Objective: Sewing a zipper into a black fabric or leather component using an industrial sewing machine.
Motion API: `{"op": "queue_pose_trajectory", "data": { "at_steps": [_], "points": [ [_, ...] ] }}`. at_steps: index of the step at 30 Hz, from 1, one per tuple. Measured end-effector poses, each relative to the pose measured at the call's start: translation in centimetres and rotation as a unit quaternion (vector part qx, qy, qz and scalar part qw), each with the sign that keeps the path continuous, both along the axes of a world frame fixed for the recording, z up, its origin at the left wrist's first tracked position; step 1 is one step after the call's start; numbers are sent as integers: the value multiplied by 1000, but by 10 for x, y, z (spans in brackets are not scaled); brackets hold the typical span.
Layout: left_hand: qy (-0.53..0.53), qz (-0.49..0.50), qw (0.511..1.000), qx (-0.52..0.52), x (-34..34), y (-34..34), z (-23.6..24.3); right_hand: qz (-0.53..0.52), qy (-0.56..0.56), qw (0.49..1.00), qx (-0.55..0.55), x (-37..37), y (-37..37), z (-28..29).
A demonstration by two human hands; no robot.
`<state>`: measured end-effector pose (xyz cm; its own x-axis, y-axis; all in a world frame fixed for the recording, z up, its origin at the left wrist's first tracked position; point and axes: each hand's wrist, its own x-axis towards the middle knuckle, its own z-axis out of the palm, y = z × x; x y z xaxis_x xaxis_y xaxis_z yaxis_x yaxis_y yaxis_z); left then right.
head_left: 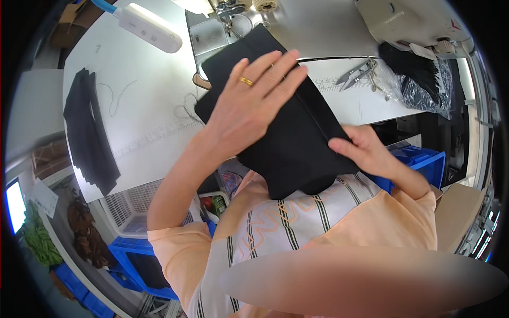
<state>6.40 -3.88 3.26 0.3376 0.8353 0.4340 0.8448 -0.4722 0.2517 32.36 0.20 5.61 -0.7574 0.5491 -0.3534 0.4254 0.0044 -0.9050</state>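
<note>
Head view, single entry. Landmark: the folded black fabric piece (289, 132), held up in front of the chest, its far end reaching the sewing machine bed (212, 37) and its near edge hanging over the striped peach shirt (318, 217).

Left hand (249, 106): laid flat on the upper face of the black fabric piece, fingers (275, 66) extended and spread, not curled; a gold ring (246, 81) is worn on one finger. The fabric is pressed under the palm rather than gripped.

Right hand (360, 146): placed at the right edge of the fabric piece, the edge pinched between thumb and fingers, which are closed on the cloth.

White worktable (138, 106): seen behind and to the left of the fabric piece. A stack of dark cloth pieces (90, 132) is laid on it, well to the left of the fabric. A white lamp bar (148, 26) is seen above and left of the fabric.

Thread snips (356, 73): laid on the table just beyond the fabric's upper right corner. A clear bag of black items (419, 79) is laid further right of these.

Blue plastic crates (419, 161): seen right of the fabric, behind the right hand; more blue crates (138, 259) are seen below left, beside a white perforated basket (132, 206).
</note>
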Motion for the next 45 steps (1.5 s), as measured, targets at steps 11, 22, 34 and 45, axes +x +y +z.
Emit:
{"op": "queue_pose_trajectory", "data": {
  "at_steps": [11, 22, 34, 45],
  "points": [
    [-18, 19, 1000, 7, 36, -45, -12, 152, -114, 945, 268, 82, -28, 2],
    [-216, 151, 960, 95, 39, -86, -52, 36, 30, 745, 665, -11, 100, -51],
    [-222, 152, 958, 101, 38, -88, -53, 185, -5, 837, 516, -127, 52, -39],
    [-292, 289, 899, -149, -85, -51, 0, 61, -43, 644, 762, -47, 162, -38]
  ]
}}
